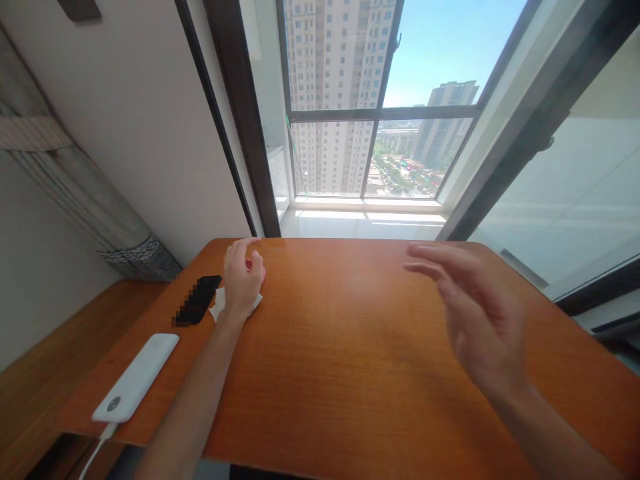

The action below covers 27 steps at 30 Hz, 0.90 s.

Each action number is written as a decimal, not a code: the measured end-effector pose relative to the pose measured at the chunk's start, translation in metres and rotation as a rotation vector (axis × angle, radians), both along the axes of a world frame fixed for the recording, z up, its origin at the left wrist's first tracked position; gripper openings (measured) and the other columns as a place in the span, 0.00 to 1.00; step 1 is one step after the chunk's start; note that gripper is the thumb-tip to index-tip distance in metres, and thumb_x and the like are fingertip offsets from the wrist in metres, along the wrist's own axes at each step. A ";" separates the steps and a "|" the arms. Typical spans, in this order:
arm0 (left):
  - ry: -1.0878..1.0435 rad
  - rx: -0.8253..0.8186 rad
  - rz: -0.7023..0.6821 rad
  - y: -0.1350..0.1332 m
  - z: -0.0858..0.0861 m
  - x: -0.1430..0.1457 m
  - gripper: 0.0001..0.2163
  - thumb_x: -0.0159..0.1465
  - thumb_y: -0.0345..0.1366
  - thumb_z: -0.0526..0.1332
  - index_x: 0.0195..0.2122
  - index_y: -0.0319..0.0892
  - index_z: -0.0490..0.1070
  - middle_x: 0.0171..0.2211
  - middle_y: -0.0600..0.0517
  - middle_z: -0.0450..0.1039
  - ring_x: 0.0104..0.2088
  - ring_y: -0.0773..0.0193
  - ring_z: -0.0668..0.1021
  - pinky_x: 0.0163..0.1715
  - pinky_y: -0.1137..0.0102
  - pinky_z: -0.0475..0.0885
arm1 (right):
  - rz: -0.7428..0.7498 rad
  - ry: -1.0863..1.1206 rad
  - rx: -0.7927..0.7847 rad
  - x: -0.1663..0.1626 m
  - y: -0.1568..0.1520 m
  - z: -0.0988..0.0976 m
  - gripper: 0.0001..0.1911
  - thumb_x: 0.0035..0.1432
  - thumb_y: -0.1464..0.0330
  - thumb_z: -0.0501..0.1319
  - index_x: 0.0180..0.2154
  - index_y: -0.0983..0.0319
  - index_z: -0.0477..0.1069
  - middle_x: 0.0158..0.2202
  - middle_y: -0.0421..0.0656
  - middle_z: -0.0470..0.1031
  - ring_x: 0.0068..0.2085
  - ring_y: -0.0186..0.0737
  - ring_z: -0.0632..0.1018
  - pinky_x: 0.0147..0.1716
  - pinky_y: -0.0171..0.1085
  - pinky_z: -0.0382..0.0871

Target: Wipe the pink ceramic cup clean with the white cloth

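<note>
Sunlit window panes (pixel 345 100) with tower blocks beyond back an orange wooden table (pixel 350 360). On it the left hand (pixel 243 280) closes over a white cloth (pixel 219 305), with something small and red between its fingers. Just left lie a black phone (pixel 197 300) and a white power bank (pixel 137 377). Above the table, the right hand (pixel 475 313) hovers spread open, holding nothing.

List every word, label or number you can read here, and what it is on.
None can be read.
Power bank: one round grey mark, no legible letters.
Phone: blurred out.
Cloth under the left hand: plain white, no print visible.
</note>
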<state>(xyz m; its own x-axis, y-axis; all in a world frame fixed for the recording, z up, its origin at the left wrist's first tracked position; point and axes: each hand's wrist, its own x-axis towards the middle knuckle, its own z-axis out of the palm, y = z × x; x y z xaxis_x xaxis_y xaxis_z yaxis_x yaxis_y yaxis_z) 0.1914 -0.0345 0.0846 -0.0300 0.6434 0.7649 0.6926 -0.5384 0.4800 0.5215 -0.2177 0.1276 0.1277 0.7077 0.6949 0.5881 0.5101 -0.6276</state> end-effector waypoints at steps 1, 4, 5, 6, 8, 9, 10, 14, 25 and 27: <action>0.122 -0.089 0.049 0.016 -0.019 -0.006 0.13 0.72 0.36 0.55 0.52 0.44 0.75 0.52 0.44 0.79 0.57 0.48 0.78 0.65 0.49 0.71 | -0.009 0.002 -0.043 0.002 0.006 -0.013 0.17 0.77 0.61 0.54 0.61 0.47 0.74 0.60 0.46 0.77 0.61 0.55 0.78 0.59 0.57 0.76; 0.334 -0.230 0.186 0.046 -0.080 -0.030 0.18 0.72 0.41 0.56 0.58 0.42 0.73 0.65 0.38 0.72 0.68 0.39 0.68 0.71 0.39 0.58 | -0.047 -0.147 -0.264 0.017 0.031 -0.071 0.16 0.74 0.60 0.54 0.52 0.53 0.79 0.56 0.47 0.80 0.59 0.52 0.80 0.62 0.52 0.74; 0.365 -0.232 0.199 0.050 -0.096 -0.039 0.19 0.72 0.42 0.55 0.60 0.42 0.71 0.67 0.37 0.70 0.70 0.38 0.66 0.71 0.39 0.57 | -0.054 -0.233 -0.335 0.024 0.039 -0.093 0.18 0.74 0.60 0.53 0.53 0.55 0.79 0.58 0.49 0.79 0.60 0.52 0.79 0.63 0.52 0.73; 0.394 -0.236 0.181 0.052 -0.109 -0.046 0.19 0.72 0.42 0.55 0.61 0.42 0.71 0.66 0.37 0.70 0.70 0.40 0.67 0.71 0.41 0.59 | -0.059 -0.314 -0.376 0.029 0.045 -0.112 0.18 0.73 0.61 0.53 0.53 0.56 0.79 0.59 0.50 0.78 0.60 0.53 0.78 0.64 0.53 0.71; 0.423 -0.239 0.166 0.052 -0.123 -0.056 0.19 0.72 0.42 0.54 0.59 0.41 0.72 0.62 0.38 0.73 0.67 0.42 0.70 0.70 0.46 0.63 | -0.095 -0.439 -0.414 0.037 0.052 -0.142 0.19 0.73 0.63 0.52 0.53 0.58 0.79 0.60 0.52 0.77 0.61 0.53 0.77 0.64 0.54 0.70; 0.435 -0.237 0.161 0.052 -0.126 -0.059 0.18 0.72 0.41 0.54 0.57 0.41 0.73 0.60 0.38 0.74 0.66 0.42 0.71 0.69 0.48 0.65 | -0.106 -0.488 -0.427 0.039 0.053 -0.152 0.19 0.74 0.64 0.51 0.54 0.59 0.78 0.59 0.52 0.78 0.60 0.53 0.77 0.63 0.54 0.69; 0.446 -0.232 0.162 0.052 -0.127 -0.061 0.17 0.71 0.42 0.54 0.56 0.41 0.74 0.59 0.38 0.75 0.65 0.42 0.71 0.69 0.48 0.66 | -0.113 -0.525 -0.435 0.039 0.053 -0.158 0.19 0.74 0.65 0.50 0.55 0.58 0.78 0.59 0.52 0.78 0.60 0.53 0.77 0.63 0.55 0.69; 0.486 -0.235 0.165 0.054 -0.125 -0.064 0.16 0.70 0.42 0.57 0.53 0.40 0.75 0.59 0.37 0.75 0.64 0.41 0.72 0.68 0.49 0.66 | -0.089 -0.580 -0.457 0.040 0.050 -0.161 0.19 0.75 0.64 0.50 0.57 0.56 0.77 0.60 0.50 0.78 0.61 0.52 0.76 0.62 0.53 0.67; 0.534 -0.292 0.166 0.039 -0.087 -0.055 0.06 0.70 0.34 0.60 0.39 0.46 0.78 0.48 0.42 0.84 0.67 0.40 0.71 0.70 0.28 0.37 | -0.068 -0.549 -0.421 0.045 0.052 -0.166 0.17 0.75 0.65 0.53 0.56 0.55 0.76 0.60 0.49 0.78 0.61 0.51 0.77 0.62 0.53 0.67; 0.546 -0.245 0.126 0.031 -0.074 -0.042 0.06 0.70 0.32 0.61 0.39 0.46 0.78 0.49 0.42 0.83 0.66 0.41 0.72 0.70 0.30 0.39 | -0.062 -0.541 -0.405 0.045 0.052 -0.167 0.16 0.75 0.65 0.54 0.56 0.55 0.76 0.60 0.49 0.78 0.61 0.52 0.77 0.61 0.54 0.68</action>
